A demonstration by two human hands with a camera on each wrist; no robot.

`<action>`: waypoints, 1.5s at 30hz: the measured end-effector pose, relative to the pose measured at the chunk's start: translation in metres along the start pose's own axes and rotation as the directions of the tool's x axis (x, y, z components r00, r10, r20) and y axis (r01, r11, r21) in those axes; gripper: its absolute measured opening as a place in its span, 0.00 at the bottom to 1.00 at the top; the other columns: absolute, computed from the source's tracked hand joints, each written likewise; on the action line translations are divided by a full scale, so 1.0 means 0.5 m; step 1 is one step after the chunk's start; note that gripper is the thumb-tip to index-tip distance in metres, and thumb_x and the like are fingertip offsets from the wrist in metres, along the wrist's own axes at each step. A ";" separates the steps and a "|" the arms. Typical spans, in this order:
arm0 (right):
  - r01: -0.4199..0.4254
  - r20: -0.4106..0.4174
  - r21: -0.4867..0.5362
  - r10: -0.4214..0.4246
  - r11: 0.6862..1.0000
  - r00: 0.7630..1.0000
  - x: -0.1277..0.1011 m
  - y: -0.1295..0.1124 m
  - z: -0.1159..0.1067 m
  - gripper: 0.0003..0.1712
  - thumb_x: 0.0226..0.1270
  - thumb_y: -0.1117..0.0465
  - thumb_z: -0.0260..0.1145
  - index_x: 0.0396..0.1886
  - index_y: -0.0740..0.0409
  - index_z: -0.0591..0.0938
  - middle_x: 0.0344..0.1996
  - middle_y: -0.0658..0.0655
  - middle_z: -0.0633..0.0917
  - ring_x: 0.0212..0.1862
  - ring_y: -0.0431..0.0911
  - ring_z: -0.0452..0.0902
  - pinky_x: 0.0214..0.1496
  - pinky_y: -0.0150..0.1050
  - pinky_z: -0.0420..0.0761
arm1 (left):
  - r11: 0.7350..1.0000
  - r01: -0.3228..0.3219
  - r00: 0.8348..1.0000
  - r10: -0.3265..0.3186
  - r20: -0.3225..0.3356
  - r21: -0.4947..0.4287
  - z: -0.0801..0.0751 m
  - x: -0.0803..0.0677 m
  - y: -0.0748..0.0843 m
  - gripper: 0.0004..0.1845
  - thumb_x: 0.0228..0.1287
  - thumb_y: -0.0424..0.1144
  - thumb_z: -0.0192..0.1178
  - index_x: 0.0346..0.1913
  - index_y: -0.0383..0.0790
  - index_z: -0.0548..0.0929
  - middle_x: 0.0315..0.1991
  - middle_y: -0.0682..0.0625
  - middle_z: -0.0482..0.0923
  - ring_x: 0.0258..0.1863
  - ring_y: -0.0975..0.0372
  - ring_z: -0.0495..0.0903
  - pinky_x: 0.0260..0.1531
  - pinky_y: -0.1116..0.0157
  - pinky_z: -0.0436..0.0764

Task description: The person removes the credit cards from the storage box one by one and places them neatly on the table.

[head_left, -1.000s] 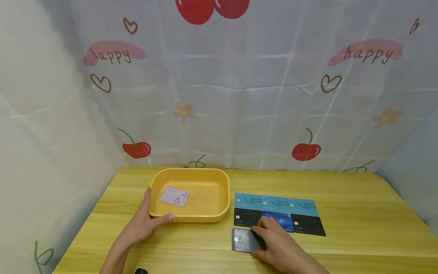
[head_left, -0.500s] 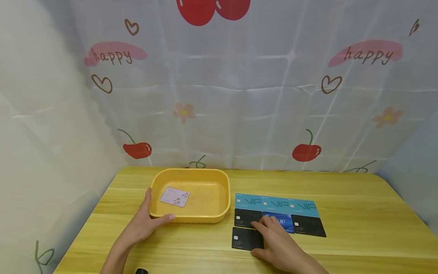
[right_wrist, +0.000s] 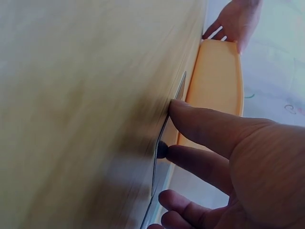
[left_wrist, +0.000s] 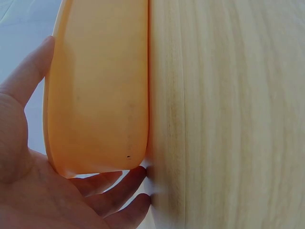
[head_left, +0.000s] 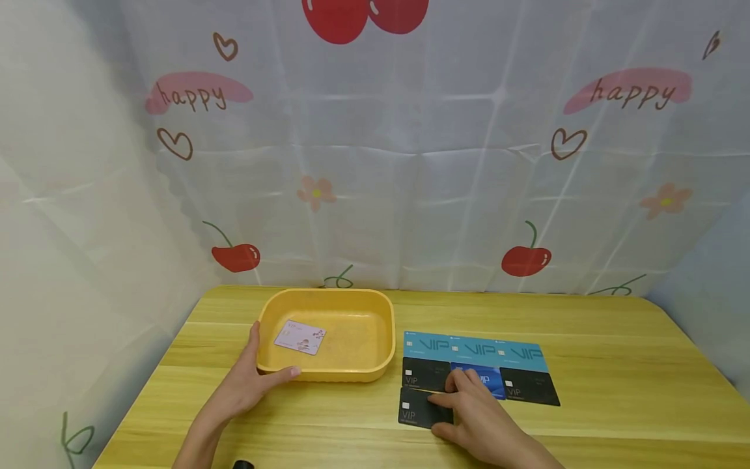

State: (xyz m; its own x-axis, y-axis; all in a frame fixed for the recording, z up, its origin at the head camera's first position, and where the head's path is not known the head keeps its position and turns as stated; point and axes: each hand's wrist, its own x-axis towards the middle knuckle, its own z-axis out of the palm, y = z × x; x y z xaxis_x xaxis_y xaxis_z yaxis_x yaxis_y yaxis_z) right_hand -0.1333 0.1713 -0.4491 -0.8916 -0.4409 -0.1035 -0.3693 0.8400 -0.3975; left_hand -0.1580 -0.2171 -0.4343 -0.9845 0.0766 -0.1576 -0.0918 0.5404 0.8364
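Observation:
My left hand (head_left: 243,384) grips the left end of a yellow plastic basin (head_left: 351,376), thumb along its front rim; the left wrist view shows fingers round the basin's end. Inside lies a pale pink VIP card (head_left: 300,337). At the right, my right hand (head_left: 477,417) holds a black VIP card (head_left: 413,407) between thumb and index finger, the thumb at its near edge and the index finger on its face. This card lies just below another black VIP card (head_left: 424,372). A blue VIP card (head_left: 492,381), partly hidden by my fingers, and a third black card (head_left: 530,385) continue that row.
Several light-blue VIP cards (head_left: 474,352) lie side by side behind the black and blue row. The wooden table (head_left: 328,423) meets a printed white curtain (head_left: 398,195) at the back. A small black object (head_left: 243,464) shows at the bottom edge.
The held black card has gone from slightly tilted and glossy to flat, and shifted up towards the row behind. My right index finger has moved on its face. The left hand stays put.

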 end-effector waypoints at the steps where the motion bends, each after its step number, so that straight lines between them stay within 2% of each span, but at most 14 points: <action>1: -0.003 -0.001 -0.001 0.003 1.000 1.000 0.000 -0.001 0.000 0.26 0.53 0.43 0.77 0.50 0.49 0.89 0.34 0.45 0.66 0.42 0.45 0.59 0.38 0.41 0.64 | 1.000 0.002 1.000 -0.002 0.000 0.001 0.000 0.000 0.000 0.68 0.58 0.52 0.71 0.76 0.36 0.23 0.77 0.34 0.28 0.75 0.42 0.34 0.69 0.40 0.41; 18: -0.023 0.018 0.004 0.023 1.000 1.000 -0.001 -0.001 -0.001 0.25 0.55 0.45 0.76 0.51 0.50 0.88 0.34 0.46 0.67 0.42 0.45 0.60 0.38 0.41 0.66 | 1.000 0.002 1.000 -0.002 -0.002 0.012 0.000 0.000 0.000 0.68 0.59 0.53 0.71 0.76 0.35 0.23 0.77 0.34 0.28 0.75 0.42 0.34 0.69 0.40 0.41; 29: 0.018 0.007 0.018 -0.018 1.000 1.000 -0.004 0.003 -0.004 0.22 0.58 0.45 0.74 0.50 0.48 0.88 0.34 0.44 0.68 0.40 0.45 0.60 0.36 0.40 0.63 | 1.000 0.001 1.000 -0.001 -0.004 -0.004 0.001 -0.003 0.001 0.68 0.59 0.52 0.71 0.76 0.36 0.23 0.78 0.34 0.29 0.75 0.42 0.36 0.69 0.40 0.41; 36: -0.007 0.038 0.093 0.004 0.996 0.999 -0.002 -0.001 -0.024 0.24 0.60 0.43 0.72 0.54 0.45 0.86 0.36 0.41 0.73 0.41 0.43 0.66 0.41 0.41 0.74 | 1.000 -0.004 1.000 0.004 -0.008 -0.017 0.001 -0.002 -0.003 0.67 0.59 0.52 0.71 0.76 0.37 0.23 0.78 0.34 0.29 0.75 0.42 0.36 0.69 0.41 0.42; 38: -0.004 0.016 0.100 0.003 0.995 1.000 -0.001 -0.006 -0.028 0.24 0.60 0.43 0.72 0.55 0.45 0.85 0.37 0.41 0.75 0.41 0.42 0.67 0.43 0.43 0.77 | 1.000 -0.004 1.000 0.004 -0.010 -0.011 0.001 -0.003 -0.003 0.68 0.59 0.52 0.71 0.76 0.37 0.23 0.78 0.34 0.30 0.75 0.42 0.37 0.69 0.40 0.42; 45: 0.072 -0.130 0.083 -0.061 0.994 0.990 0.004 -0.025 -0.034 0.23 0.62 0.44 0.71 0.54 0.47 0.85 0.37 0.39 0.77 0.39 0.39 0.70 0.40 0.39 0.78 | 1.000 0.006 1.000 -0.006 -0.005 0.000 0.001 -0.002 -0.002 0.68 0.58 0.51 0.71 0.76 0.35 0.24 0.77 0.33 0.30 0.75 0.41 0.38 0.69 0.40 0.43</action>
State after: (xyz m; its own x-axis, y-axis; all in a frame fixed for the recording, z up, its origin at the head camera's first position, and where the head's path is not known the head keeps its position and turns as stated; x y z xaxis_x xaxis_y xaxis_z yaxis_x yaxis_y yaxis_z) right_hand -0.1349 0.1655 -0.4287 -0.8940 -0.4463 0.0398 -0.4093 0.7773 -0.4779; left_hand -0.1568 -0.2171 -0.4353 -0.9847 0.0698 -0.1598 -0.0973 0.5408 0.8355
